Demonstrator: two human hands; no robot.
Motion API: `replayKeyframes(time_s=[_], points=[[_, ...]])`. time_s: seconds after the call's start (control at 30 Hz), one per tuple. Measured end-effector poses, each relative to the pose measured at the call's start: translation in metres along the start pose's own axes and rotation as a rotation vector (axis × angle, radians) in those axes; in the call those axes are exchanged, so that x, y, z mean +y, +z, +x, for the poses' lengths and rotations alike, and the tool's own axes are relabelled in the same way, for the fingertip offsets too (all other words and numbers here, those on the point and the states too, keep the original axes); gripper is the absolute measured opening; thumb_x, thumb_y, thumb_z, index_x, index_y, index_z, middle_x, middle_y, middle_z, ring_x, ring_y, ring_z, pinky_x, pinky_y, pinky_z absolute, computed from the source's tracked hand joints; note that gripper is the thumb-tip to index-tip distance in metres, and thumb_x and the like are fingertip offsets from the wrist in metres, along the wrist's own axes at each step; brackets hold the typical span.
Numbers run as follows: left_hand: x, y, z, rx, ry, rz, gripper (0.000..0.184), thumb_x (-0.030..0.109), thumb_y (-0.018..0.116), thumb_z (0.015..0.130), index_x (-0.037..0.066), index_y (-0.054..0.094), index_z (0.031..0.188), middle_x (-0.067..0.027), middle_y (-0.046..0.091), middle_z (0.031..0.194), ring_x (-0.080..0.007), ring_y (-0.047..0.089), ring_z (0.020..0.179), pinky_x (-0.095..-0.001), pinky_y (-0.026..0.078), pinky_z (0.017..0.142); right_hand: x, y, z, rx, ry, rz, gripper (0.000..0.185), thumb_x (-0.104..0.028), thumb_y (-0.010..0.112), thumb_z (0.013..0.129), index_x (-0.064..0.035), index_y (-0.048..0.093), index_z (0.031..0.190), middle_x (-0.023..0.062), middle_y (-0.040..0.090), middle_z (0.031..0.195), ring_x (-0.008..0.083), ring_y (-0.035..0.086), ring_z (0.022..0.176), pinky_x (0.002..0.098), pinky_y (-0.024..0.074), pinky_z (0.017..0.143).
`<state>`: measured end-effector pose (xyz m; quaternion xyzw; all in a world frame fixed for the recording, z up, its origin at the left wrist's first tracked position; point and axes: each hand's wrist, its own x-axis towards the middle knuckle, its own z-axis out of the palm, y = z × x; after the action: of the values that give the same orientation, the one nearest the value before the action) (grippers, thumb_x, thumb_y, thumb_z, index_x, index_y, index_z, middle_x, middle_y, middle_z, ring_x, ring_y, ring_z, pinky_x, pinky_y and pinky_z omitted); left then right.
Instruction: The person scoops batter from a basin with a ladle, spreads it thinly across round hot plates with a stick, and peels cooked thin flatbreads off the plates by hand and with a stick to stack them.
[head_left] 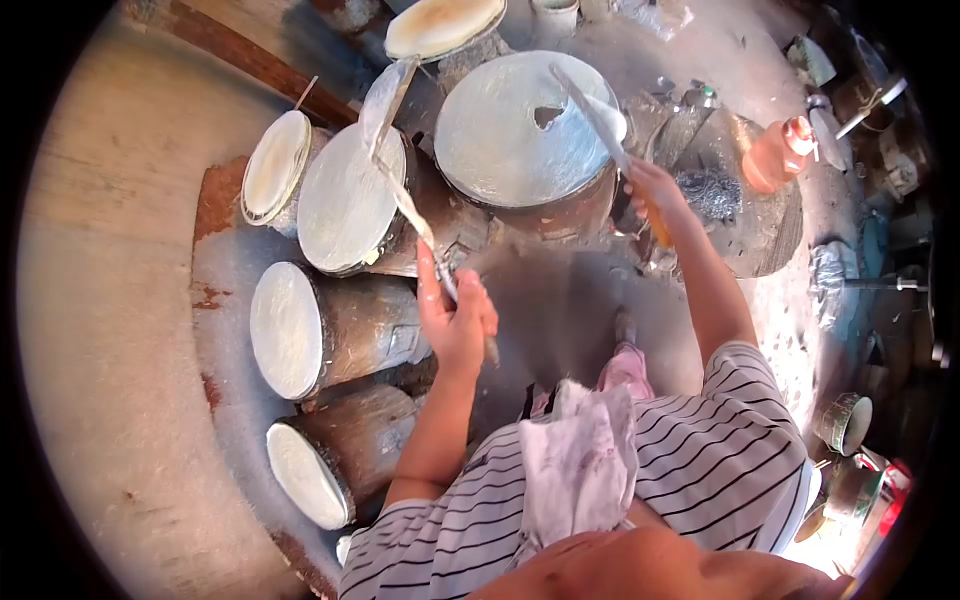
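My left hand [455,315] is closed around the handle of a long-handled ladle [385,105]. Its pale, coated head hangs over the edge of a round white-topped drum [345,205]. In my right hand [655,195] is a long flat spatula [595,115], its orange-brown handle showing below the fingers. The spatula's blade lies over the right side of a larger round top [500,140] coated in a thin white layer. A dark, ragged hole shows in that layer, left of the blade. Whether the blade touches the layer, I cannot tell.
More white-topped drums stand along the left, including one at mid-left [287,330] and one lower down [308,475]. Another round top [445,25] is at the back. A terracotta-coloured jug [778,155] stands on the right. A cloth [580,460] hangs at my chest.
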<state>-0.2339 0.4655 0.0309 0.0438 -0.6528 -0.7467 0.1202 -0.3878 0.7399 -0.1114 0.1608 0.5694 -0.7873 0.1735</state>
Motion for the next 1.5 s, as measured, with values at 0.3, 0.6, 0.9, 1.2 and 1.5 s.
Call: replayKeyframes(time_s=[0.3, 0.6, 0.9, 1.2, 1.5], points=[[-0.018, 0.095, 0.04, 0.025, -0.124, 0.035, 0.065, 0.009, 0.049, 0.094, 0.007, 0.012, 0.147, 0.0015, 0.041, 0.06, -0.0051, 0.036, 0.04, -0.0218, 0.033, 0.036, -0.014, -0.08, -0.001, -0.079, 0.068, -0.219, 0.031, -0.018, 0.049, 0.096, -0.0108, 0.055, 0.126, 0.0019, 0.055, 0.063, 0.0058, 0.043, 0.04, 0.0217, 0.03, 0.034], [-0.026, 0.134, 0.066, -0.026, -0.136, 0.051, 0.065, 0.01, 0.052, 0.094, 0.007, 0.015, 0.147, 0.0028, 0.042, 0.057, -0.0052, 0.036, 0.039, -0.0219, 0.033, 0.036, -0.068, -0.028, 0.041, 0.175, -0.542, -1.037, 0.04, -0.012, 0.043, 0.09, -0.0231, 0.053, 0.127, 0.0201, 0.064, 0.096, 0.0325, 0.064, 0.086, 0.0406, 0.0496, 0.073], [-0.018, 0.162, 0.12, 0.046, -0.412, -0.257, 0.056, 0.013, 0.045, 0.096, 0.02, 0.021, 0.146, 0.0039, 0.036, 0.06, -0.0034, 0.032, 0.04, -0.0198, 0.028, 0.034, -0.051, -0.021, 0.064, 0.163, -0.405, -1.215, 0.038, -0.014, 0.043, 0.09, -0.0168, 0.054, 0.127, 0.0194, 0.062, 0.104, 0.035, 0.059, 0.098, 0.041, 0.046, 0.083], [-0.021, 0.114, 0.132, 0.128, -0.612, -0.689, 0.018, 0.019, 0.047, 0.097, 0.026, 0.048, 0.113, 0.0057, 0.039, 0.062, -0.0036, 0.033, 0.04, -0.0173, 0.029, 0.034, -0.035, -0.027, 0.084, 0.108, -0.635, -1.265, 0.037, -0.018, 0.048, 0.09, -0.021, 0.053, 0.127, 0.0195, 0.061, 0.086, 0.0366, 0.062, 0.077, 0.0446, 0.0495, 0.067], [-0.047, 0.117, 0.145, 0.209, -0.75, -0.976, 0.021, 0.014, 0.056, 0.093, 0.01, 0.041, 0.079, 0.0031, 0.037, 0.061, -0.0027, 0.035, 0.043, -0.0175, 0.036, 0.038, -0.036, -0.048, 0.03, 0.023, -0.555, -1.038, 0.029, -0.014, 0.052, 0.088, -0.0124, 0.06, 0.117, 0.0183, 0.064, 0.082, 0.032, 0.064, 0.075, 0.0403, 0.0487, 0.067]])
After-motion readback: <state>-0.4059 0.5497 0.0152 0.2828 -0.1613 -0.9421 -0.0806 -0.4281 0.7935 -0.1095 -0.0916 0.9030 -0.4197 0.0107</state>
